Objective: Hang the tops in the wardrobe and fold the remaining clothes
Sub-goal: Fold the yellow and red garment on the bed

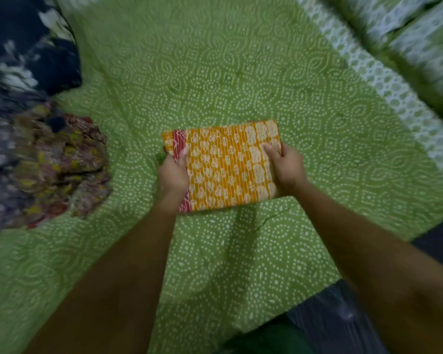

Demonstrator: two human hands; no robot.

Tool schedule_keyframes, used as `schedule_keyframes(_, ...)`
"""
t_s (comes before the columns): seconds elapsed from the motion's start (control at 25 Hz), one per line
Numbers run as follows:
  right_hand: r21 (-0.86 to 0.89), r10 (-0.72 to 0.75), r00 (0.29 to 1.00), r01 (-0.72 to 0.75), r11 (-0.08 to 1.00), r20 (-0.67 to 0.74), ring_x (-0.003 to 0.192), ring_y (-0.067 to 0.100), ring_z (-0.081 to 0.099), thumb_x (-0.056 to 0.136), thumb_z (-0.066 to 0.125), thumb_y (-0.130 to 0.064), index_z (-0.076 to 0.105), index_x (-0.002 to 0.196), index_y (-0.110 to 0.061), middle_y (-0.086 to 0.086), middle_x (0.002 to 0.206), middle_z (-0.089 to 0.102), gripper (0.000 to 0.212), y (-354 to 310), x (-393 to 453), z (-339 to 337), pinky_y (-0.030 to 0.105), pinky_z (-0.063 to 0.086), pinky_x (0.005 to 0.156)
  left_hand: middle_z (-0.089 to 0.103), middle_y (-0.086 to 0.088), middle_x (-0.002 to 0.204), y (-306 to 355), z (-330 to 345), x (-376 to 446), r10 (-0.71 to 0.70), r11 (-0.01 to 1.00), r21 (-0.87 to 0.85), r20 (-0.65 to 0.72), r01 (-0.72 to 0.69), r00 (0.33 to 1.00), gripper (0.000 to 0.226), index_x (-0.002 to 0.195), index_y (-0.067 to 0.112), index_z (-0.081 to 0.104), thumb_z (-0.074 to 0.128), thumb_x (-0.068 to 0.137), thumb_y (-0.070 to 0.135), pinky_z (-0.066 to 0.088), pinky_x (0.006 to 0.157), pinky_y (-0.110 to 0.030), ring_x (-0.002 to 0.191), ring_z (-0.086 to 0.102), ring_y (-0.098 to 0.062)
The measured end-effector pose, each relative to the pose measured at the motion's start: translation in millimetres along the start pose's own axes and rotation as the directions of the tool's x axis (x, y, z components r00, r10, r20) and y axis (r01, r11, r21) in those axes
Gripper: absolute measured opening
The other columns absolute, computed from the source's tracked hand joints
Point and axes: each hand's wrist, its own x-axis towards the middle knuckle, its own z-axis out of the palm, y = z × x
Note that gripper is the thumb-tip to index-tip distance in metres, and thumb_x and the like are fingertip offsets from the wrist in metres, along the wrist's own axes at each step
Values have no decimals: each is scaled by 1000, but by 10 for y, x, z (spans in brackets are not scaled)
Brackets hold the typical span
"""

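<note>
I grip a folded orange garment (228,164) at both short edges, my left hand (173,172) and right hand (287,167) each pinching it, thumb on top, at the middle of the green bedspread (215,72). This fold looks finished. Next I judge it needs setting aside before I take from the rumpled pile of clothes (49,162) at left.

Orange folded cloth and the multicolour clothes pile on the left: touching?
Apart. The head view shows a strip of green bedsheet between the orange folded cloth and the multicolour clothes pile.
</note>
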Motion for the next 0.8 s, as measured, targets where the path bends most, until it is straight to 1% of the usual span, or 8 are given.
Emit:
schedule_keyframes(0.04, -74, -22, 999, 20, 997, -36, 100, 24, 63, 95, 51, -42, 61, 118, -13, 9, 111, 68, 38, -113, -255, -178, 31, 48, 87, 64, -16, 89, 124, -147, -238, 25, 999, 24, -4, -25, 1000, 50, 100, 0, 59, 42, 98, 47, 37, 64, -31, 75, 55, -24)
schedule_keyframes(0.08, -159, -46, 997, 34, 987, -68, 101, 28, 62, 97, 46, -43, 59, 119, -13, 12, 111, 67, 40, -192, -495, -356, 31, 45, 82, 62, -15, 83, 244, -271, -461, 45, 999, 16, 4, -45, 999, 49, 97, 0, 57, 41, 98, 46, 35, 62, -30, 70, 52, -22)
schedule_keyframes(0.2, -314, -51, 985, -3, 949, -164, 98, 35, 61, 99, 35, -50, 54, 121, -16, 16, 109, 66, 45, -301, -1166, -948, 38, 46, 77, 49, -2, 66, 607, -500, -1132, 84, 995, -57, 65, -81, 994, 43, 92, 5, 55, 40, 99, 44, 31, 52, -29, 59, 44, -17)
schedule_keyframes(0.32, -355, 14, 964, -111, 928, -265, 98, 36, 61, 99, 29, -51, 53, 121, -19, 18, 108, 65, 45, -193, -1772, -1637, 38, 43, 74, 45, 2, 64, 988, -485, -1892, 134, 983, -149, 175, -108, 975, 36, 91, 11, 51, 39, 99, 44, 32, 49, -25, 55, 38, -11)
schedule_keyframes(0.48, -316, 102, 917, -235, 919, -385, 100, 38, 59, 101, 29, -48, 52, 121, -20, 19, 110, 64, 43, 77, -2382, -2688, 36, 38, 70, 44, 5, 65, 1619, -133, -2781, 220, 971, -168, 337, -172, 916, 31, 98, 16, 52, 38, 99, 44, 32, 46, -21, 52, 35, -7)
schedule_keyframes(0.6, -246, 140, 852, -297, 923, -504, 98, 38, 59, 100, 27, -50, 53, 119, -22, 18, 109, 64, 42, 216, -2615, -3666, 40, 45, 74, 44, 3, 63, 2427, 295, -3347, 351, 933, -224, 400, -281, 847, 29, 98, 17, 54, 40, 99, 42, 30, 44, -22, 50, 33, -9)
schedule_keyframes(0.68, -172, 134, 779, -297, 939, -613, 99, 38, 59, 101, 28, -49, 53, 117, -21, 18, 110, 64, 41, 269, -2787, -4514, 39, 44, 73, 43, 4, 64, 3167, 640, -3847, 461, 886, -291, 456, -362, 761, 29, 97, 16, 53, 40, 99, 42, 29, 43, -20, 50, 32, -8)
schedule_keyframes(0.8, -99, 120, 636, -298, 950, -762, 96, 37, 59, 101, 26, -49, 54, 117, -19, 17, 108, 64, 44, 246, -3133, -5755, 39, 44, 71, 45, 3, 65, 4210, 1092, -4667, 608, 793, -411, 493, -449, 623, 34, 97, 13, 55, 41, 98, 44, 32, 45, -21, 52, 36, -9)
